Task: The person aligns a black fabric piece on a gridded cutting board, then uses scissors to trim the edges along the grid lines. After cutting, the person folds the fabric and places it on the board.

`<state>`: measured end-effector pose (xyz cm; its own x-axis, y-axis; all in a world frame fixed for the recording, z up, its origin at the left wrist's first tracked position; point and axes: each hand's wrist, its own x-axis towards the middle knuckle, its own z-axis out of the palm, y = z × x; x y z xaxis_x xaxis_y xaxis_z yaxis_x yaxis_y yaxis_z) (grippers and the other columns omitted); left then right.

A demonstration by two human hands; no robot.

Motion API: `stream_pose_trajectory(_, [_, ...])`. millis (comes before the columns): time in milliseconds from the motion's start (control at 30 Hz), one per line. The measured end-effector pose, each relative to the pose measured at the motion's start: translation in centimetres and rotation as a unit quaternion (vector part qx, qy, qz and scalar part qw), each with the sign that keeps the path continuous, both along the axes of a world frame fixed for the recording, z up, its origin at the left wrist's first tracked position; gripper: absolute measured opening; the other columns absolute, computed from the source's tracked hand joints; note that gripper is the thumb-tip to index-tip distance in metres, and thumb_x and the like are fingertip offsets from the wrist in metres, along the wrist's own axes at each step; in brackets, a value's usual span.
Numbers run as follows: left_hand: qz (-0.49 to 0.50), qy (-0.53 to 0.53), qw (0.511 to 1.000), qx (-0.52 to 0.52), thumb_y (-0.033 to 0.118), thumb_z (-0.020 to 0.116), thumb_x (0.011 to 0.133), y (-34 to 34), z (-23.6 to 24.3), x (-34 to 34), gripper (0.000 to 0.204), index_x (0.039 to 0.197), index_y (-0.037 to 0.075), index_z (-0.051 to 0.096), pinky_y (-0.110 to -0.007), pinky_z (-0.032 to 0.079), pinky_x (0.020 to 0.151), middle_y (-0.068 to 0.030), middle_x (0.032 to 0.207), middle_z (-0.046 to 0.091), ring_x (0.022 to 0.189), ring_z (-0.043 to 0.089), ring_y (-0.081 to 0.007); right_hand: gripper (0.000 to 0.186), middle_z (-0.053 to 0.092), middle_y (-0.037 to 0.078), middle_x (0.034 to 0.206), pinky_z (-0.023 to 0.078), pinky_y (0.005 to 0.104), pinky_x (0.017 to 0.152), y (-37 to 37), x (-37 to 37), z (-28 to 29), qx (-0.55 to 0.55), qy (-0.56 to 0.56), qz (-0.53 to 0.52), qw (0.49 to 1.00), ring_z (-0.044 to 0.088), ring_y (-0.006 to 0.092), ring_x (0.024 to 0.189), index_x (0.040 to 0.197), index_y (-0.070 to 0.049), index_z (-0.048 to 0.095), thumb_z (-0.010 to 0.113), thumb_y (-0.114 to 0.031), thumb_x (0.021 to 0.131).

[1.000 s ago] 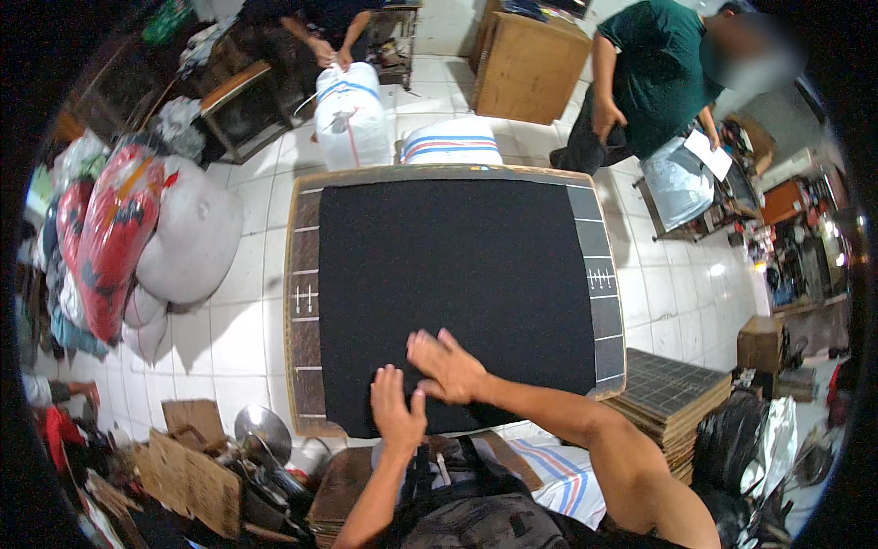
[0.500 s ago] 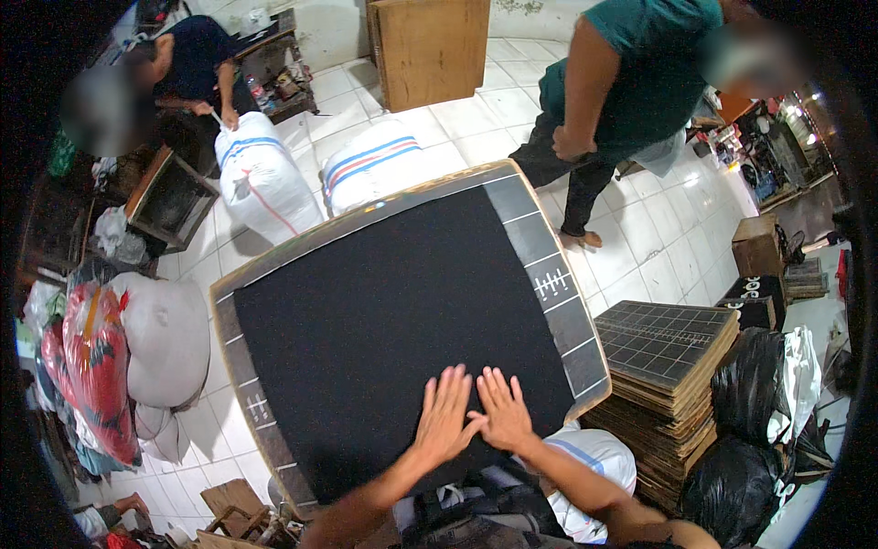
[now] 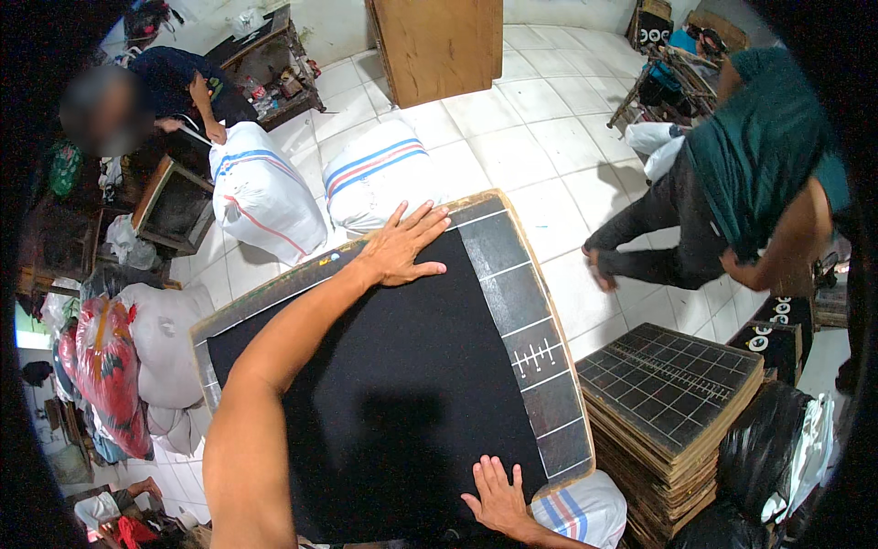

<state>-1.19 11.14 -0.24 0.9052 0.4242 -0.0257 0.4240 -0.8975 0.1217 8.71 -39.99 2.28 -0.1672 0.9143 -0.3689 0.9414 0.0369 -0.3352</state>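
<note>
A black cloth (image 3: pixel 402 366) lies flat over a dark board (image 3: pixel 498 242) marked with white grid lines and edged in light wood. My left hand (image 3: pixel 405 247) rests open at the cloth's far edge, its fingertips reaching onto the board's border. The left forearm crosses above the cloth's left part and hides some of it. Near the cloth's close right corner, my right hand (image 3: pixel 497 494) lies open, palm down, with fingers spread. Neither hand grips anything.
A stack of gridded boards (image 3: pixel 672 384) stands at right, beside black plastic bags (image 3: pixel 773 448). White sacks (image 3: pixel 265 192) stand beyond the board; a person in dark clothes (image 3: pixel 192 87) holds one. Another person in green (image 3: pixel 759 146) bends at the right. Stuffed bags (image 3: pixel 114 375) lie left.
My left hand has moved from beside the right hand to the cloth's far edge. My right hand has shifted nearer to me. The person in green has moved right and bent lower.
</note>
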Motion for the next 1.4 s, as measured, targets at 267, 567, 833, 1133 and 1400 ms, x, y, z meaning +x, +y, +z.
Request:
stream_pose_trajectory(267, [0.155,-0.157,0.966,-0.137,0.038,0.074,0.087,-15.9,10.8,-0.7,0.069,0.142,0.004,0.051,-0.058,0.011,0.122,-0.0203,0.161,0.028,0.152,0.021,-0.0342,0.082,0.022,0.019,0.163,0.011,0.0603,0.120,22.5,3.3,-1.8,0.206,0.069,0.013,0.976,0.016,0.0321,0.153,0.154,0.000,0.030,0.050,-0.055,0.096])
stream_pose_trajectory(567, [-0.104,-0.588,0.628,-0.498,0.033,0.064,0.092,-28.6,35.1,-12.0,0.026,0.105,0.011,0.072,-0.045,0.047,0.085,-0.0131,0.106,0.069,0.097,0.061,-0.0280,0.088,0.016,0.020,0.165,0.001,0.0543,0.123,38.6,3.8,-2.9,0.239,-0.009,-0.068,0.969,0.009,0.0307,0.154,0.155,0.004,0.022,0.035,-0.063,0.099])
stream_pose_trajectory(833, [-0.083,-0.672,0.566,-0.469,0.031,0.061,0.094,-34.9,36.6,-19.6,0.024,0.100,0.011,0.073,-0.043,0.047,0.076,-0.0111,0.097,0.069,0.085,0.061,-0.0255,0.088,0.012,0.020,0.166,-0.003,0.0575,0.121,38.9,2.8,-2.3,0.189,-0.109,-0.091,0.972,0.006,0.0303,0.155,0.156,0.004,0.018,0.033,-0.062,0.100])
stream_pose_trajectory(1133, [-0.102,-0.757,0.507,-0.400,0.030,0.057,0.096,-44.6,39.0,-31.5,0.025,0.094,0.011,0.073,-0.041,0.047,0.065,-0.0089,0.086,0.069,0.071,0.061,-0.0228,0.082,0.014,0.026,0.163,0.003,0.0601,0.120,15.5,-9.0,-2.0,0.188,-0.069,0.034,0.979,0.009,0.0385,0.153,0.153,0.009,0.020,0.039,-0.052,0.102])
stream_pose_trajectory(1400, [-0.145,-0.782,0.558,-0.235,0.031,0.060,0.094,-57.6,40.3,-42.1,0.026,0.091,0.009,0.072,-0.039,0.048,0.056,-0.0072,0.077,0.069,0.061,0.062,-0.0206,0.073,0.025,0.027,0.158,0.019,0.0564,0.116,5.0,-17.0,-0.4,0.213,-0.007,0.130,0.968,0.022,0.0432,0.147,0.148,0.007,0.032,0.064,-0.023,0.089])
